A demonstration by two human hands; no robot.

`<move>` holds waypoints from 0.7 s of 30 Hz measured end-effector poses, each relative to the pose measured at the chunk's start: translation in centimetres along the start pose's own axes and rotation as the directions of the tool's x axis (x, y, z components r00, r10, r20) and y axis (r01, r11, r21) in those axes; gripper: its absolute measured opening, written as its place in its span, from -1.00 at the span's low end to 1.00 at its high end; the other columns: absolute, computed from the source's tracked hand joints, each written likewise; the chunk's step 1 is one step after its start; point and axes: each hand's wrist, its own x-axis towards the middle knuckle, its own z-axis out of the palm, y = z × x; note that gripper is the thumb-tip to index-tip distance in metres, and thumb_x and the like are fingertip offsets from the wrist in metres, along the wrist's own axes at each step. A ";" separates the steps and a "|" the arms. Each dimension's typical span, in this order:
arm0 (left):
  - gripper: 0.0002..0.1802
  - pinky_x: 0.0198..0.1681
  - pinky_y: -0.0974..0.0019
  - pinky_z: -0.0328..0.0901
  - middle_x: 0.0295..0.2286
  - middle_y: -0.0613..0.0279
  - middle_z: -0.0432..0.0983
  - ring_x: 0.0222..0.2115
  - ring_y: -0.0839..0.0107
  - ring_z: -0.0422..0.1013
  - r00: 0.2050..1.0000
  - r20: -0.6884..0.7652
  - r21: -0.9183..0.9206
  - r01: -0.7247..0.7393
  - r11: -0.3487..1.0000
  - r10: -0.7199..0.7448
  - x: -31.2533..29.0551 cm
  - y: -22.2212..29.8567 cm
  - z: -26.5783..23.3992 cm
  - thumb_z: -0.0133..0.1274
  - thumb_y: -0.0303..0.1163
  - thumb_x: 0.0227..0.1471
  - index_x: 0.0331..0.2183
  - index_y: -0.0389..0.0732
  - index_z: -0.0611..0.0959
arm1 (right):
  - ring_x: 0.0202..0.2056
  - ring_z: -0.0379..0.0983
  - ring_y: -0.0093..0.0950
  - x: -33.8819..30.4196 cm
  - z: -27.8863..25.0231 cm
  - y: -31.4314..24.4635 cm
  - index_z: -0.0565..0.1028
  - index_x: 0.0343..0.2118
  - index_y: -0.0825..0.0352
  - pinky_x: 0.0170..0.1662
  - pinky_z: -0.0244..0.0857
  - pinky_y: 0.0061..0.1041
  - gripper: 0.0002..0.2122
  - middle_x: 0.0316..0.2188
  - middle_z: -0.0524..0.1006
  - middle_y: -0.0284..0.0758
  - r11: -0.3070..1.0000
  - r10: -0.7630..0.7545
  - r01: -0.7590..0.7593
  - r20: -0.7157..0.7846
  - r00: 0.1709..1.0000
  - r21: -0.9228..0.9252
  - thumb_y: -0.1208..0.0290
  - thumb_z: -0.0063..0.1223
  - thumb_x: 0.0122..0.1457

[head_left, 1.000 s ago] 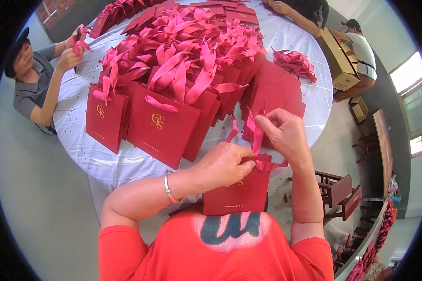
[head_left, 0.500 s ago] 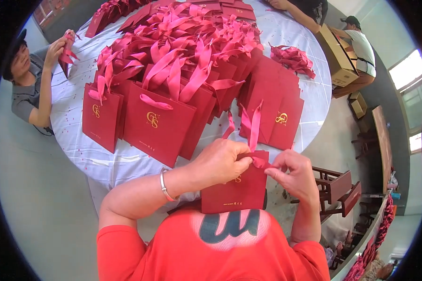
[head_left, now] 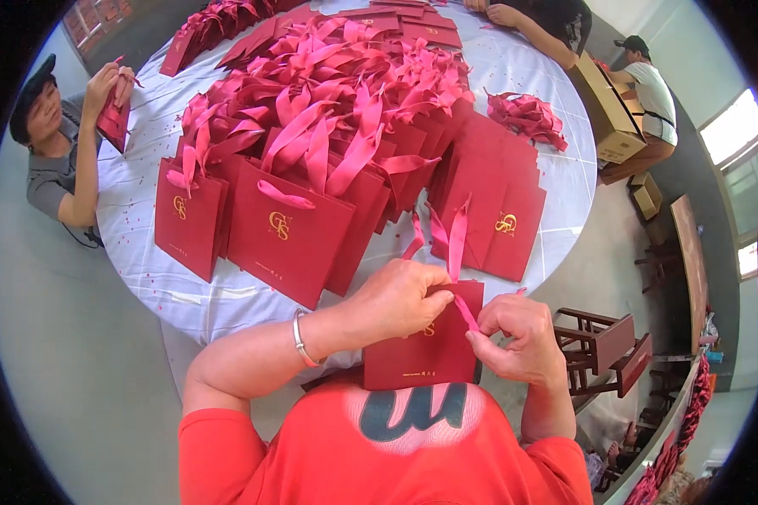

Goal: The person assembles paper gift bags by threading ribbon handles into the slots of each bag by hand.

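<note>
A small red paper bag with gold print stands upright against my front at the table's near edge. My left hand is closed in a pinch at the bag's top edge, where a pink ribbon comes out. The ribbon's other end is gripped between the thumb and fingers of my right hand, just right of the bag. Between the two hands the ribbon runs narrow and straight, slanting down across the bag's front. More pink ribbon rises in loops beyond my left hand. My left fingertips partly cover the gold print.
A white-covered round table carries many ribboned red bags. Flat bags and a ribbon heap lie right. A person at left holds a bag. Cardboard box and wooden stools stand right.
My right hand has moved slightly down, drawing the ribbon from a short, wide twist into a longer, narrow strip. My left hand keeps its pinch. The person at left has shifted their bag.
</note>
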 end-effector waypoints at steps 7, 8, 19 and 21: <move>-0.79 -0.61 0.32 0.26 -0.70 0.20 0.46 -0.71 0.56 0.39 1.000 0.005 -0.027 0.024 0.999 -0.024 0.1 0.0 -0.1 0.07 -0.33 0.13 -0.35 -0.30 0.64 | -0.66 0.42 -0.52 -0.6 -0.9 -0.6 0.50 -0.51 0.36 -0.57 0.23 -0.53 -0.81 -0.65 0.51 -0.31 0.990 0.128 -0.121 0.094 0.987 -0.077 0.53 0.36 -0.15; -0.78 -0.62 0.32 0.26 -0.70 0.21 0.47 -0.71 0.56 0.39 0.999 0.015 -0.033 0.046 0.998 -0.045 0.1 0.1 -0.1 0.06 -0.33 0.13 -0.36 -0.30 0.64 | -0.67 0.41 -0.52 -0.8 -1.3 -0.7 0.53 -0.43 0.35 -0.56 0.26 -0.50 -0.80 -0.64 0.53 -0.31 0.962 0.272 -0.264 0.128 0.954 -0.074 0.51 0.36 -0.13; -0.78 -0.69 0.37 0.25 -0.70 0.28 0.47 -0.75 0.56 0.38 0.992 0.055 -0.124 0.123 0.985 -0.117 0.7 -0.4 -0.2 0.05 -0.35 0.12 -0.40 -0.33 0.63 | -0.61 0.47 -0.40 -3.3 -4.7 4.0 0.55 -0.43 0.46 -0.50 0.23 -0.49 -0.85 -0.61 0.56 -0.16 0.322 0.002 0.015 -0.017 1.000 0.947 0.58 0.26 -0.10; -0.78 -0.69 0.37 0.25 -0.70 0.28 0.47 -0.75 0.55 0.39 0.989 0.064 -0.106 0.142 0.984 -0.136 0.6 0.0 -0.4 0.04 -0.35 0.12 -0.40 -0.33 0.63 | -0.51 0.50 -0.36 -3.4 -4.2 4.3 0.56 -0.39 0.46 -0.45 0.28 -0.47 -0.84 -0.55 0.57 -0.15 0.227 0.049 0.051 -0.064 0.997 0.973 0.64 0.20 -0.11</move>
